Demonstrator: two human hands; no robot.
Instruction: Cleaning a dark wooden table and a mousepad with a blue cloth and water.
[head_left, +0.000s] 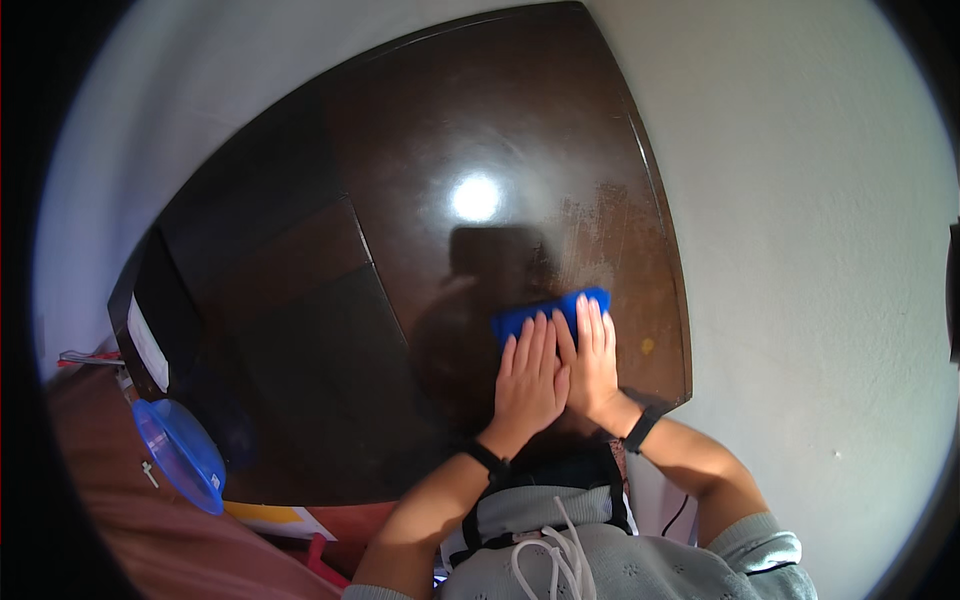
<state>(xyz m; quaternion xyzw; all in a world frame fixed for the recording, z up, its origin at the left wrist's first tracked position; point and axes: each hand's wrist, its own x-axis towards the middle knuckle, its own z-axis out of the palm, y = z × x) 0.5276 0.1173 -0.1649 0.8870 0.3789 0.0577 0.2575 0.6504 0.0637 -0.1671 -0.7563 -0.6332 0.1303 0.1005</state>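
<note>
A folded blue cloth (553, 309) lies on the dark brown wooden table (480, 135), towards its right side. My left hand (531, 375) rests flat on the cloth's left part, fingers pointing away from me. Beside it, my right hand (591, 360) presses on the cloth's right part, and the two hands touch or overlap at the thumbs. Both wrists wear black bands. Beyond the cloth, the tabletop shows pale scuffed streaks. A small yellow spot (647, 346) marks the wood to the right of my right hand.
A blue plastic basin (180, 454) sits tilted at the table's left edge. Near it lie a white paper or cloth (148, 345) and a black item (171, 289). A pale wall (810, 262) borders the table's right side. Reddish-brown fabric (187, 547) hangs at lower left.
</note>
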